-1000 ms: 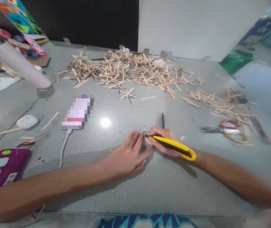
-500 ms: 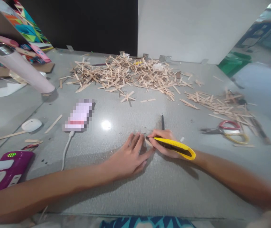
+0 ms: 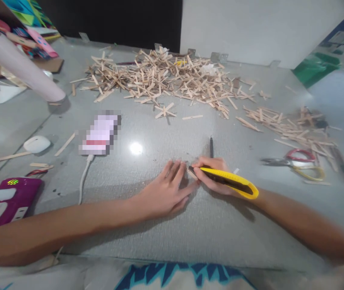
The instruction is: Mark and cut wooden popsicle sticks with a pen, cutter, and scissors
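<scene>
1 yellow cutter (image 3: 229, 180) in pinched right fingers (image 3: 203, 177), left fingers (image 3: 178, 175) spread beside a stick (image 3: 192, 174)

The left arm (image 3: 78, 223) reaches in from the left, the left hand (image 3: 167, 191) palm down, fingers bent and spread, one stretched toward the right hand (image 3: 215, 173). The right arm (image 3: 298, 225) slants in from the lower right, its hand's fingers drawn together, gripping.
</scene>
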A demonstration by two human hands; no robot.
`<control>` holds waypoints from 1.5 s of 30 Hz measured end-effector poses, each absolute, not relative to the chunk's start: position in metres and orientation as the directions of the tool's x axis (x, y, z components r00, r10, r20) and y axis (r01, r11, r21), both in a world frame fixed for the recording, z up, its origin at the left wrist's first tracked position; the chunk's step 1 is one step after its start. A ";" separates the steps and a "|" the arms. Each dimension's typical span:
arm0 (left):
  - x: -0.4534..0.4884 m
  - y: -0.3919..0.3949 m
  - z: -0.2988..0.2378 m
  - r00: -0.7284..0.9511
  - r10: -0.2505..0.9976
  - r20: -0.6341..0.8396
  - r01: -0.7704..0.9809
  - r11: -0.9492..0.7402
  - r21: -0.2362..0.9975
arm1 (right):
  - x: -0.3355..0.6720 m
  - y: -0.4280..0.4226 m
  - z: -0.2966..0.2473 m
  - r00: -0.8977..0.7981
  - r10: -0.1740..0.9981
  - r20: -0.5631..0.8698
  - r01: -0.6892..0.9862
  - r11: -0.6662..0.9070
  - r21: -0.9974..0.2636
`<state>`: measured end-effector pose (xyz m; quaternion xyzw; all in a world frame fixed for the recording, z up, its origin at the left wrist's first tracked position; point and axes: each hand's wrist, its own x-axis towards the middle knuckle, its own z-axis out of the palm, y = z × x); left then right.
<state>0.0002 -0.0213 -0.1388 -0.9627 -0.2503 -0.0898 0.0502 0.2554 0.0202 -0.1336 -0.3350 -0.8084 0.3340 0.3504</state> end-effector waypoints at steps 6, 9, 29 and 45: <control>0.001 -0.022 -0.138 0.852 0.479 0.210 0.498 -0.866 -0.045 | 0.259 0.021 -0.138 -0.541 0.783 0.306 0.316 0.526 -0.789; 0.001 -0.022 -0.138 0.853 0.475 0.214 0.494 -0.869 -0.038 | 0.260 0.021 -0.137 -0.542 0.791 0.282 0.320 0.505 -0.801; 0.003 -0.022 -0.140 0.853 0.472 0.221 0.499 -0.862 -0.085 | 0.253 0.020 -0.127 -0.520 0.789 0.327 0.328 0.538 -0.776; 0.004 -0.024 -0.138 0.846 0.482 0.228 0.492 -0.870 0.011 | 0.259 0.015 -0.128 -0.512 0.776 0.370 0.393 0.594 -0.702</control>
